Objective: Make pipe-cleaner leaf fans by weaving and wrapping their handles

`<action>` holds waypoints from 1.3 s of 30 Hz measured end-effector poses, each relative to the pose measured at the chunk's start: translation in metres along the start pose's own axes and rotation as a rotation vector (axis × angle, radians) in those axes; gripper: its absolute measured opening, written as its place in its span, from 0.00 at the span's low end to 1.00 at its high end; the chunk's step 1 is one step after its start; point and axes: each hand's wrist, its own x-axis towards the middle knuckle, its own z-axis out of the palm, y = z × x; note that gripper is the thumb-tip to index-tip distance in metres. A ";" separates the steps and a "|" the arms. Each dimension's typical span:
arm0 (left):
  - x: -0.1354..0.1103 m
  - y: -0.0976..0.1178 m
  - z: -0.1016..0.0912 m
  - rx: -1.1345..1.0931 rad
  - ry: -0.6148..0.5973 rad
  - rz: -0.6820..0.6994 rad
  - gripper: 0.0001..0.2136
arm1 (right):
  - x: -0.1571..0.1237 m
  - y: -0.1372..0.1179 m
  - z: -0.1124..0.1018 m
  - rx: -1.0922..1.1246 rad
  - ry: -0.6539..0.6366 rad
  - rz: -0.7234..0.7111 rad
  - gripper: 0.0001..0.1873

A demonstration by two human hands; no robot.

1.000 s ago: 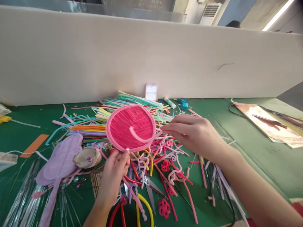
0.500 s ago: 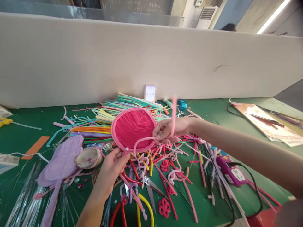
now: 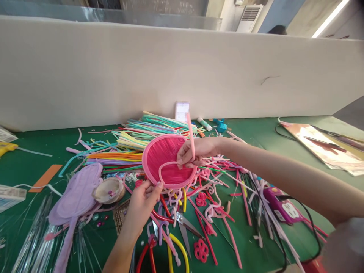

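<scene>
My left hand (image 3: 146, 201) pinches the lower edge of a round, deep-pink panel (image 3: 162, 151) with a lighter pink fuzzy rim. The fingers of my right hand (image 3: 190, 153) are closed on a light pink pipe cleaner (image 3: 192, 136), in front of the panel's right side. One end of that pipe cleaner sticks up above my right hand. Its other part curves across the panel down to my left fingertips. Below the panel lie scissors (image 3: 184, 227), red-handled pliers (image 3: 150, 246) and loose pink pipe-cleaner curls (image 3: 201, 250).
Bundles of coloured pipe cleaners (image 3: 116, 156) lie behind. At left are a lilac fuzzy piece (image 3: 78, 193), a small bowl with beads (image 3: 105, 193) and a yellow glue gun (image 3: 7, 148). A purple device (image 3: 281, 204) with a black cable sits at right. A white partition (image 3: 170, 72) borders the table.
My right hand has moved left across the panel with the pipe cleaner, whose curve now bends more tightly. The panel has shifted slightly right and down in view.
</scene>
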 end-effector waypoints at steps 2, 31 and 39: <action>0.002 -0.004 0.000 0.042 0.017 0.007 0.20 | 0.001 0.001 0.001 -0.051 0.033 0.005 0.13; -0.001 -0.002 -0.014 -0.055 -0.231 -0.123 0.22 | -0.023 -0.014 0.013 -0.920 0.224 -0.394 0.08; -0.001 -0.005 -0.017 -0.034 -0.202 -0.142 0.22 | -0.025 -0.017 0.017 -0.919 0.166 -0.336 0.13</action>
